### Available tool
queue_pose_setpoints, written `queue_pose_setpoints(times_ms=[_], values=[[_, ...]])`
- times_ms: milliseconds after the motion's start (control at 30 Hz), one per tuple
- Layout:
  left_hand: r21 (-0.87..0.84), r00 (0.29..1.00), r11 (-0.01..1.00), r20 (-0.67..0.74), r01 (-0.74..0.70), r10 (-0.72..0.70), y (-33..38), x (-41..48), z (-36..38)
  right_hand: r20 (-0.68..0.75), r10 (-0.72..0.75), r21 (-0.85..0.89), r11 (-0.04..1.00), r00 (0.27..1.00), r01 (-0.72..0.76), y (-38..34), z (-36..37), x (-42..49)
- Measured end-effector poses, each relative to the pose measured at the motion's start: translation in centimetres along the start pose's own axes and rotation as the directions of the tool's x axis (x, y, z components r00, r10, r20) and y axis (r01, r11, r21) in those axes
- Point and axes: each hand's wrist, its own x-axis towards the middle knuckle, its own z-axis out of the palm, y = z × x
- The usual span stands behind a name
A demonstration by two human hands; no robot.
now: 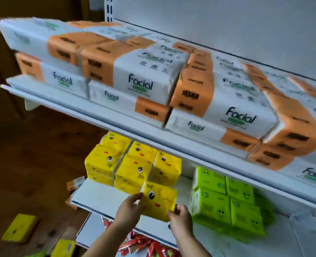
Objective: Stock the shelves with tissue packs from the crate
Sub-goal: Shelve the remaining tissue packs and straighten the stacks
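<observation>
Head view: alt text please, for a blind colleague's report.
The left hand and right hand hold a yellow pack at a shelf edge, before stacked yellow packs; green packs sit right. Orange-white packs fill the shelf above.

Yellow tissue pack [160, 200] (winking face), mid-shelf [105, 198]

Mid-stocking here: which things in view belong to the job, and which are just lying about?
Job: yellow tissue pack, held by left hand and right hand; stacked yellow packs; middle shelf; loose yellow packs on the floor.
Lying about: green packs; Facial packs on the upper shelf; red packets below.
</observation>
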Motion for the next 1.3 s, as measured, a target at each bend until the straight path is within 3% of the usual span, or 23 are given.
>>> queue_pose_setpoints(times_ms=[200, 400, 600, 733, 933, 1133, 1300], values=[[0.123, 0.994, 0.989, 0.088, -0.078, 0.067, -3.3, 4.4, 3.5, -0.129, 0.032, -0.034, 0.999, 0.991, -0.036, 2.2, 1.4, 6.2], [0.316, 0.985, 0.934, 0.102, -0.166, 0.140, -5.1, 4.3, 5.6, -0.105, 0.013, -0.030, 0.999, 0.994, -0.016, 4.5, 1.1, 7.1], [0.299, 0.990, 0.948, -0.053, -0.108, 0.130, -3.2, 7.1, 6.3, -0.072, -0.034, -0.031, 0.999, 0.997, 0.032, 2.7, 2.7, 9.7], [0.063, 0.961, 0.995, -0.271, 0.082, -0.062, -4.4, 6.1, 7.4, -0.069, 0.042, 0.050, 0.998, 0.997, -0.038, 2.5, 3.7, 10.0], [-0.219, 0.986, 0.970, -0.104, 0.103, -0.128, -4.3, 6.6, 7.0, -0.025, 0.098, 0.248, 0.965, 0.995, -0.089, 2.7, 4.0, 10.3], [-0.132, 0.987, 0.980, -0.039, 0.150, -0.156, -2.8, 1.5, 6.2, 0.005, 0.088, 0.326, 0.941, 0.996, -0.085, 4.0, -1.0, 4.5], [0.002, 0.992, 0.996, 0.095, 0.085, -0.085, -0.3, -6.9, 6.8, -0.008, 0.152, 0.411, 0.902, 0.988, -0.135, 5.7, -5.7, -3.4]])
